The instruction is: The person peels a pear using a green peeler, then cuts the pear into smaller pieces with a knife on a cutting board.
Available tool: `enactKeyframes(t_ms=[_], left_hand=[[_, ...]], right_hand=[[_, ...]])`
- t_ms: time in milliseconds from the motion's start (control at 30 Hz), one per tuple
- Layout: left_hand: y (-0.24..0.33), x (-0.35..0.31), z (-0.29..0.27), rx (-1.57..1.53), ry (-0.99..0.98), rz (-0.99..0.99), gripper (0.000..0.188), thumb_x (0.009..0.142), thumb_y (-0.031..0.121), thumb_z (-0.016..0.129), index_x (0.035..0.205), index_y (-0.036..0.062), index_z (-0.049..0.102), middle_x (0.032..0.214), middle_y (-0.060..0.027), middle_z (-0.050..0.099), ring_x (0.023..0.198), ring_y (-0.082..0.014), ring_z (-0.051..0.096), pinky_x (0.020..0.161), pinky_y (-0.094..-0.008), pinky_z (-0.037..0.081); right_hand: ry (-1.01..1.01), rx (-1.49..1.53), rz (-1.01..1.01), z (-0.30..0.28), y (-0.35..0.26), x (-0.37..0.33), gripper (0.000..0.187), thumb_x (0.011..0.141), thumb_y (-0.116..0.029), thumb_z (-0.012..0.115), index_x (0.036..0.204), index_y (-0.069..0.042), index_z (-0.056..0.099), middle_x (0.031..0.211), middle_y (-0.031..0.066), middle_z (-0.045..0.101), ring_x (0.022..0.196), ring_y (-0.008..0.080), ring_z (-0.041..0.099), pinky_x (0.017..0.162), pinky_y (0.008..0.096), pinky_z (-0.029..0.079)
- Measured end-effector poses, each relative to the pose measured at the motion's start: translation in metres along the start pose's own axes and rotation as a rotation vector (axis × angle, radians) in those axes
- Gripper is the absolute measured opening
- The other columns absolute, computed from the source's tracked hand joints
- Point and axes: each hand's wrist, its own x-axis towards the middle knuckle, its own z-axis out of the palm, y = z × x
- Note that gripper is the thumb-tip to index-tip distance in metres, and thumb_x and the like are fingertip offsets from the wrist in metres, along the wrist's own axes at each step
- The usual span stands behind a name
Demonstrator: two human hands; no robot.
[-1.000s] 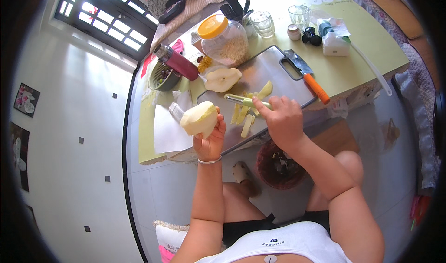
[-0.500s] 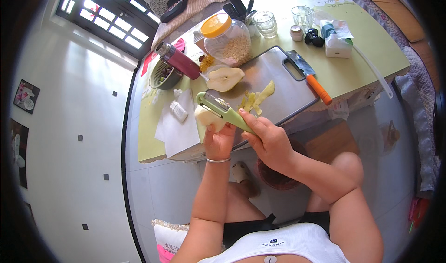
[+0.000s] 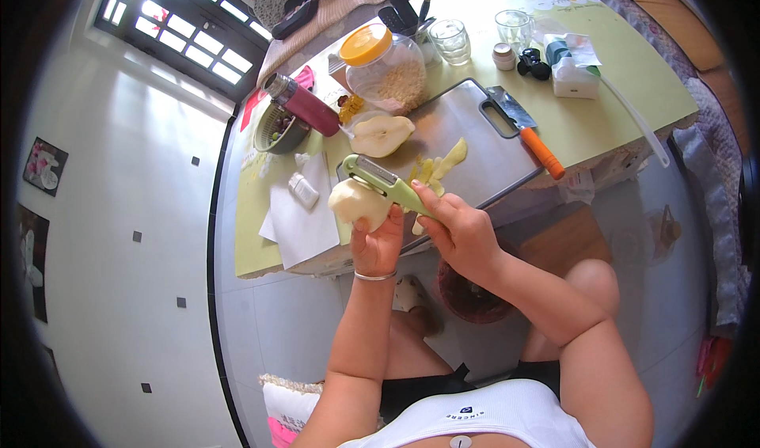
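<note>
My left hand (image 3: 375, 244) holds a peeled, pale pear piece (image 3: 356, 204) from below, over the table's near edge. Closed round the handle of a green peeler (image 3: 385, 182) is my right hand (image 3: 461, 233). The peeler's blade lies across the upper side of the pear piece; whether it touches is unclear. Beyond them, a halved pear (image 3: 383, 136) rests cut face up on the left part of a grey cutting board (image 3: 451, 119). Yellow-green peelings (image 3: 438, 168) lie on the board just past the peeler. Another bit of peel (image 3: 418, 225) shows between my hands.
An orange-handled knife (image 3: 541, 152) lies along the board's right side. Behind stand a lidded jar (image 3: 388, 72), glasses (image 3: 451, 43) and a tissue pack (image 3: 574, 76). At left are a maroon flask (image 3: 305, 106), a basket (image 3: 279, 131) and white paper (image 3: 297, 230). Below sits a dark red bin (image 3: 473, 294).
The peeler has shifted slightly right and up along the pear piece, uncovering more of its pale surface. The peel between my hands now shows. My left hand has moved only slightly.
</note>
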Motion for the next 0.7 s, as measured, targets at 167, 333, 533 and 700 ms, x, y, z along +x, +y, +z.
enactKeyframes(t_ms=[167, 333, 533, 700], left_hand=[[0.006, 0.001, 0.002, -0.046, -0.040, -0.010, 0.076, 0.084, 0.018, 0.086, 0.149, 0.0092, 0.047, 0.150, -0.0100, 0.053, 0.135, -0.0336, 0.052, 0.109, -0.0443, 0.052], [0.007, 0.004, -0.006, -0.133, -0.003, -0.010, 0.081, 0.082, 0.019, 0.088, 0.149, 0.0068, 0.045, 0.148, -0.0132, 0.053, 0.132, -0.0368, 0.054, 0.108, -0.0434, 0.054], [0.011, 0.003, -0.009, -0.179, 0.004, -0.046, 0.083, 0.079, 0.017, 0.089, 0.148, 0.0063, 0.045, 0.147, -0.0150, 0.052, 0.133, -0.0395, 0.050, 0.109, -0.0445, 0.053], [0.014, -0.001, 0.005, -0.009, -0.097, -0.008, 0.086, 0.080, 0.024, 0.089, 0.150, 0.0037, 0.043, 0.148, -0.0215, 0.050, 0.132, -0.0409, 0.053, 0.108, -0.0430, 0.054]], right_hand=[[0.000, -0.002, 0.022, 0.002, 0.009, -0.002, 0.050, 0.098, -0.021, 0.067, 0.147, -0.018, 0.057, 0.087, 0.0134, 0.064, 0.070, 0.0374, 0.067, 0.061, 0.0451, 0.055], [0.010, -0.003, 0.020, 0.005, 0.014, -0.001, 0.049, 0.098, -0.021, 0.067, 0.145, -0.018, 0.059, 0.087, 0.0136, 0.065, 0.071, 0.0379, 0.067, 0.062, 0.0454, 0.055], [0.015, -0.062, 0.027, 0.005, 0.019, 0.000, 0.046, 0.097, -0.021, 0.068, 0.143, -0.017, 0.061, 0.086, 0.0133, 0.064, 0.070, 0.0373, 0.067, 0.062, 0.0450, 0.055], [-0.012, -0.218, 0.021, 0.004, 0.025, 0.000, 0.046, 0.093, -0.019, 0.069, 0.139, -0.018, 0.065, 0.083, 0.0093, 0.060, 0.064, 0.0331, 0.065, 0.057, 0.0439, 0.053]])
